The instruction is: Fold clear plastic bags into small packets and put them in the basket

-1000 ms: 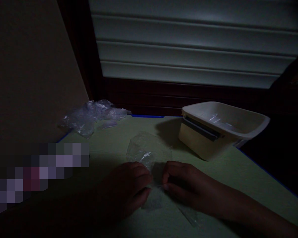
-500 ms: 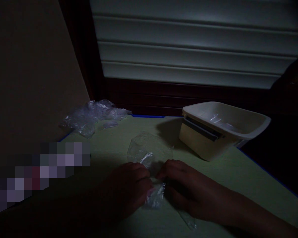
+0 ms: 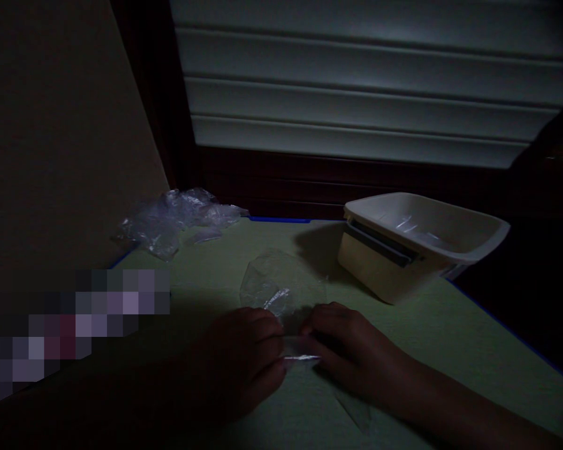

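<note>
Between my hands a small clear plastic bag (image 3: 301,349) with a pinkish line along its edge is pulled flat. My left hand (image 3: 251,359) pinches its left end, and my right hand (image 3: 344,340) pinches the right end, fingers closed. Just beyond them another clear plastic bag (image 3: 281,281) lies on the table. A further piece of clear plastic (image 3: 354,409) shows below my right wrist. The dim light hides fine detail of the fingertips.
A cream plastic bin (image 3: 380,269) with a dark handle stands at the right, clear plastic inside it. Crumpled clear bags (image 3: 182,215) are heaped at the back left of the green table (image 3: 417,400). A blurred-out patch (image 3: 75,331) covers the left side. White slats (image 3: 356,81) rise behind.
The plastic between my hands was bunched and crumpled; now it is stretched flat with its pinkish edge straight. My right thumb has come up to the bag's right end.
</note>
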### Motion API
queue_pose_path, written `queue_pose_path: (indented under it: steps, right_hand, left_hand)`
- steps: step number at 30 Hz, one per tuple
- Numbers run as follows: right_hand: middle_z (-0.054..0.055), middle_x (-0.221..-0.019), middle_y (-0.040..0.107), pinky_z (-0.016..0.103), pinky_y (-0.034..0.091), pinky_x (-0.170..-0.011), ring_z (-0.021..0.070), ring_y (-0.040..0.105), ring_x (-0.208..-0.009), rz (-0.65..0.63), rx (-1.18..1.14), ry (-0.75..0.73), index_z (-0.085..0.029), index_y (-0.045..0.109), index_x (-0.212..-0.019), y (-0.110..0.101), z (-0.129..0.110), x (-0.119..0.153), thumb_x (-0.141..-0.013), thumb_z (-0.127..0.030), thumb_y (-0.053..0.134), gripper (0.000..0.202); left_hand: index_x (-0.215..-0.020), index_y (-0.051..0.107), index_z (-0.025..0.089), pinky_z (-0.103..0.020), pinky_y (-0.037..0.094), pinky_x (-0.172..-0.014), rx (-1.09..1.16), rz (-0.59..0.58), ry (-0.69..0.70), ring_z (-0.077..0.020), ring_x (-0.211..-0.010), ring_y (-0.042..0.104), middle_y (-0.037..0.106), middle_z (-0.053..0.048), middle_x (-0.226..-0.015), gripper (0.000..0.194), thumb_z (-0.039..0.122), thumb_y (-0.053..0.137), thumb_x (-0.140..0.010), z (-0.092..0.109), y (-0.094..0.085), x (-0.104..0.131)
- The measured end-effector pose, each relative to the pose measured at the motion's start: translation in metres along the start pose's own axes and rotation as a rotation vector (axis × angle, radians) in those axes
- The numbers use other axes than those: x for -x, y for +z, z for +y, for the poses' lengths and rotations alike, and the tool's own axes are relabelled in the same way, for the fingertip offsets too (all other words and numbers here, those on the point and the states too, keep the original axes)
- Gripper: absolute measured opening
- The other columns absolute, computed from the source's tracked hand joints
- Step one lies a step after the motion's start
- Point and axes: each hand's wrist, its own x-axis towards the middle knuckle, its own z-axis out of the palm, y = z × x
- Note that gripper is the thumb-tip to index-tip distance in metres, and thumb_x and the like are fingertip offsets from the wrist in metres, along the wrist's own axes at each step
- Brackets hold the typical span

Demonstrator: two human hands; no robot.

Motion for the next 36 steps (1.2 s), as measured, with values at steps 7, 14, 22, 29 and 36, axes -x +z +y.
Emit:
queue_pose_path:
  steps: [7,14,22,29,36]
  right_hand:
    - [-0.002,-0.063,0.056,0.021,0.036,-0.050,0.0125,0.052,-0.055,0.114,-0.045,0.264,-0.018,0.049,-0.080,0.007,0.005,-0.004,-0.083,-0.021,0.050,0.004]
    - [-0.003,-0.066,0.050,0.022,0.032,-0.048,0.0133,0.048,-0.054,0.237,0.146,0.277,-0.021,0.039,-0.082,0.014,0.014,-0.003,-0.078,-0.022,0.057,0.018]
    - [0.003,-0.076,0.054,0.023,0.040,-0.060,0.0141,0.051,-0.067,0.132,0.246,0.085,-0.017,0.055,-0.077,0.006,0.015,-0.003,-0.083,-0.008,0.047,0.014]
    - [0.006,-0.081,0.057,0.025,0.043,-0.067,0.0148,0.054,-0.073,0.042,0.207,0.064,-0.015,0.062,-0.086,0.004,0.013,-0.003,-0.086,-0.010,0.045,0.018]
    - [0.004,-0.078,0.061,0.024,0.044,-0.064,0.0137,0.057,-0.070,0.078,0.042,0.117,-0.016,0.060,-0.086,-0.004,0.003,0.000,-0.085,-0.012,0.044,0.016]
  left_hand:
    - [-0.073,0.060,0.014,-0.032,0.049,-0.075,0.020,0.142,0.020,-0.0182,-0.081,0.055,0.061,-0.008,-0.080,0.025,0.019,0.041,-0.088,0.002,0.003,0.001]
    - [-0.075,0.061,0.014,-0.030,0.047,-0.069,0.049,0.048,-0.012,-0.0179,-0.077,0.055,0.061,-0.008,-0.080,0.021,0.016,0.044,-0.086,0.003,0.002,0.001]
    - [-0.085,0.060,0.014,-0.032,0.047,-0.075,0.029,0.097,-0.002,-0.0189,-0.083,0.054,0.059,-0.010,-0.094,0.017,0.015,0.043,-0.085,0.004,0.000,0.002]
    - [-0.087,0.059,0.014,-0.036,0.046,-0.078,0.024,-0.005,0.058,-0.0208,-0.085,0.054,0.061,-0.009,-0.091,0.012,0.019,0.048,-0.083,0.003,0.001,0.000]
    - [-0.078,0.058,0.016,-0.035,0.046,-0.079,-0.041,0.044,0.013,-0.0204,-0.085,0.055,0.061,-0.008,-0.083,0.012,0.016,0.047,-0.082,0.003,0.000,-0.001]
